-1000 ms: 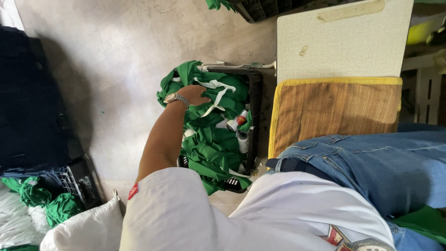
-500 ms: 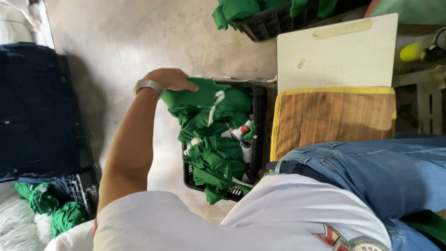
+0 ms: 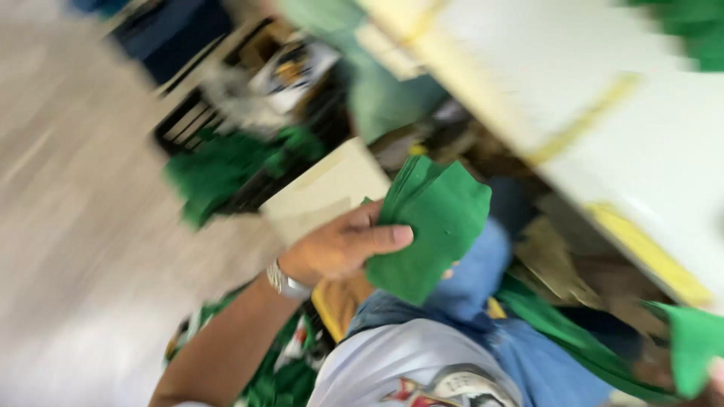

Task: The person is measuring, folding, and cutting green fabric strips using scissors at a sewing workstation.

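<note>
The picture is smeared by motion. My left hand, with a metal watch on its wrist, is shut on a folded piece of green cloth and holds it up over my lap in blue jeans. Another bit of green cloth sticks up at the bottom right corner. A pale sliver beside it at the frame's edge may be my right hand; its grip cannot be made out.
A black crate with green cloth hanging from it stands on the grey floor at the upper left. More green pieces fill a crate under my forearm. A beige board and a white, yellow-edged tabletop lie to the right.
My left hand left the crate of green pieces and rose to lap height with one folded green piece in it. The camera swung sharply, so the view is now blurred.
</note>
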